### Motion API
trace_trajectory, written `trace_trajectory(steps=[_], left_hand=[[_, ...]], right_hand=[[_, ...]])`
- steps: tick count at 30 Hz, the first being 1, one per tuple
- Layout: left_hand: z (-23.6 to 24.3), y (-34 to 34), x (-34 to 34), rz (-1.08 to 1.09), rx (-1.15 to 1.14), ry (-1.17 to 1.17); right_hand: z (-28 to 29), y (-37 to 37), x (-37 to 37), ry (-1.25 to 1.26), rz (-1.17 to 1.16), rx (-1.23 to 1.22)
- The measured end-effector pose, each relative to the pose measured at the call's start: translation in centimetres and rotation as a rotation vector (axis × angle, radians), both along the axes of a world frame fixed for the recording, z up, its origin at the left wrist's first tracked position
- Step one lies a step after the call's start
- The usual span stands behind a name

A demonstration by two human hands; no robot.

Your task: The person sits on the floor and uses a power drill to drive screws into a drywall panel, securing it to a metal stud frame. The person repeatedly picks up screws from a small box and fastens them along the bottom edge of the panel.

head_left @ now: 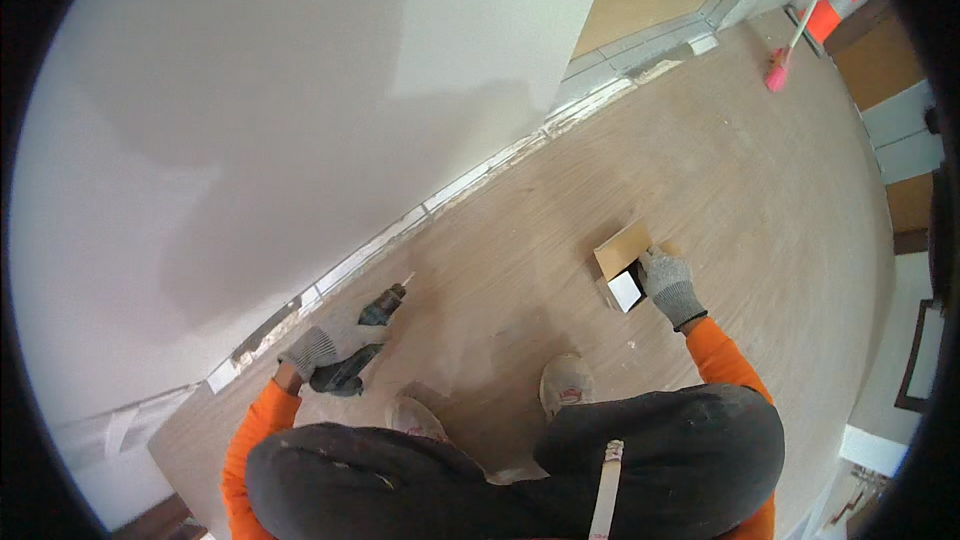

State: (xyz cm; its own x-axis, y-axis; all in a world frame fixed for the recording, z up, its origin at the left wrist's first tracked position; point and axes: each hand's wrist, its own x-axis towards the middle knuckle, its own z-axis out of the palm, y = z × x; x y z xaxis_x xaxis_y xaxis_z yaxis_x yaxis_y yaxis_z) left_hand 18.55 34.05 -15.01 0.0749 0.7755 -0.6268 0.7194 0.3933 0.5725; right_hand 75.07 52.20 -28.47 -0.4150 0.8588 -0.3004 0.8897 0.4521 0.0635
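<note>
My left hand (345, 339), in a grey knit glove, is wrapped round a dark green and black cordless drill (381, 308). A thin bit points from its chuck toward the upper right, low over the floor near the wall. On the floor to the right sits a small cardboard box (622, 250) with its flap raised. Its inside looks dark, and a white piece (625, 291) shows at its near side. My right hand (665, 278), gloved too, is at the box's right side with fingers curled at the opening. What those fingertips pinch, if anything, is hidden.
A pale wall (300, 90) rises at the left, with a rough, broken strip of tile (480, 173) along its foot. A doorway sill (620, 59) lies beyond. Far right are a pink broom (777, 71) and an orange cone (825, 18). My shoes (566, 384) stand close by.
</note>
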Motion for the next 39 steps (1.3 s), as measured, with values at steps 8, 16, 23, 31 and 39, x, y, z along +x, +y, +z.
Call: trace_trajectory(steps=[8,16,23,31,39], left_hand=[[4.6,-1.0,3.6,0.004,-0.086,-0.014],[5.0,-3.6,4.8,0.224,0.103,-0.188],[3.1,-4.5,6.8,0.462,0.263,-0.683],[-1.0,-6.2,8.6,0.653,0.229,-1.09],[-1.3,-7.5,8.1,0.701,0.145,-1.083]], right_hand=[[1.5,-0.6,0.3,0.328,-0.09,0.079],[20.0,0.0,-6.6,0.702,-0.089,-0.176],[28.0,-2.2,-24.9,0.606,0.193,-0.529],[18.5,-5.4,-33.9,1.254,-0.22,-0.806],[17.0,-6.0,-35.7,1.248,-0.195,-0.916]])
